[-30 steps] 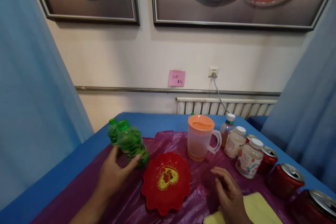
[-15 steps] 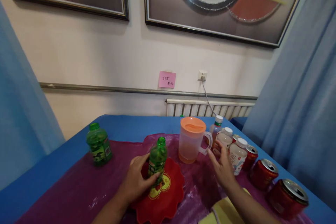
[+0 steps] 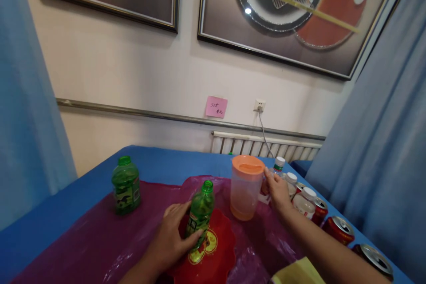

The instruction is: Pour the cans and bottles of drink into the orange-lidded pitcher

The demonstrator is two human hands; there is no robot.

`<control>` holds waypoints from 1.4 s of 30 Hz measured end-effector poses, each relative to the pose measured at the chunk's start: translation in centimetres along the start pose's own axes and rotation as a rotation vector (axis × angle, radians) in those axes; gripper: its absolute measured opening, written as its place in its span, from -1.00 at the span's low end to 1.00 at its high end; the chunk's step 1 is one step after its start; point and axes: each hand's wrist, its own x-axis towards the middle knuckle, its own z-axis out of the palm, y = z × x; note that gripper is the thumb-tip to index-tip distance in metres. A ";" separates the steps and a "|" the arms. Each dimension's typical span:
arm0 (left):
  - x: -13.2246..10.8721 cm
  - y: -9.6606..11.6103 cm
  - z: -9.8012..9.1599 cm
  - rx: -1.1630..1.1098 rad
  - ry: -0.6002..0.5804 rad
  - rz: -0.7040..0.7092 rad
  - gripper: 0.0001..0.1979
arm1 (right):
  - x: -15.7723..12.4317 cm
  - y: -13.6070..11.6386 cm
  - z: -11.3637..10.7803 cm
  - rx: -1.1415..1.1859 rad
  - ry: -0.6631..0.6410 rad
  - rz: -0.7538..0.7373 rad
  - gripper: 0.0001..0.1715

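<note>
My left hand is wrapped round an uncapped green plastic bottle, thumb in front and fingers behind it. The bottle leans slightly and stands over a red scalloped plate with a yellow printed pattern. My right hand is closed on the handle of a translucent pitcher, which has an orange lid and a little orange liquid at the bottom. Most of the handle is hidden by my fingers. Off to the left stands a second green bottle, also without a cap.
Purple plastic sheeting covers part of the blue table. White-capped bottles and several red cans line the right side. A yellow cloth lies at the front. Behind the table are a radiator and a wall socket.
My right hand has moved up and left, from beside the pitcher's handle to a grip on it. My left hand stays on the green bottle. The camera view has shifted slightly.
</note>
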 end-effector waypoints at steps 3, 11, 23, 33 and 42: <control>-0.3 0.1 0.2 -0.011 0.007 -0.025 -0.34 | 1.4 -2.1 -0.9 -0.006 -0.020 0.003 -0.30; -0.5 0.7 0.1 0.009 0.018 -0.002 -0.34 | 4.7 -8.1 -2.8 -0.179 -0.200 -0.155 -0.36; -0.6 1.9 -0.7 0.008 -0.080 -0.044 -0.30 | 4.6 -14.4 -2.2 -0.459 -0.348 -0.497 -0.38; -0.6 2.8 -1.3 -0.016 -0.120 -0.041 -0.31 | 4.3 -15.1 -1.3 -0.527 -0.458 -0.541 -0.45; -0.5 3.4 -1.6 -0.047 -0.144 -0.068 -0.33 | 4.0 -16.2 -0.7 -0.603 -0.502 -0.594 -0.44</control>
